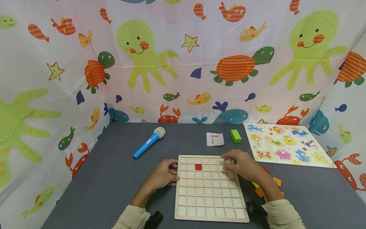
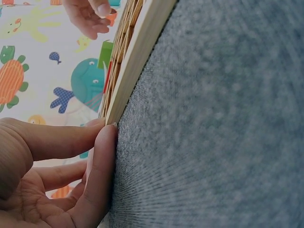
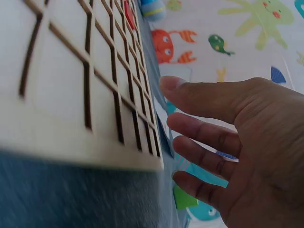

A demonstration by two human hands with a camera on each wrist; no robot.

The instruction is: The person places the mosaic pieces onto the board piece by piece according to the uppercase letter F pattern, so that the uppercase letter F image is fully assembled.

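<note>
The right hand (image 1: 241, 163) is above the board's far right corner, its thumb and fingers parted and holding nothing; the left hand (image 1: 161, 175) pinches the left edge of the gridded wooden board (image 1: 210, 192), thumb and fingertip meeting at its side; to steady the board well, I would judge, that grip should stay light and low on the rim, without lifting it, while the right hand stays clear of the thin dividers or rests only on the frame; pressing from one side alone could swing the board round.

The board lies flat between the two hands, the left hand at its side and the right hand at its far corner; a red tile (image 1: 198, 167) sits in a cell towards the far left of the grid, nearer the left hand's fingertips than the grid's near rows are.

Under and beside the right forearm lie loose coloured pieces (image 1: 259, 192), partly hidden by it; beyond the board are a small printed card (image 1: 215, 139) and a green block (image 1: 235, 136); farther right lies a sea-animal puzzle (image 1: 273, 149), and a blue microphone (image 1: 150, 143) lies to the left on the dark worktop (image 1: 114, 165).
</note>
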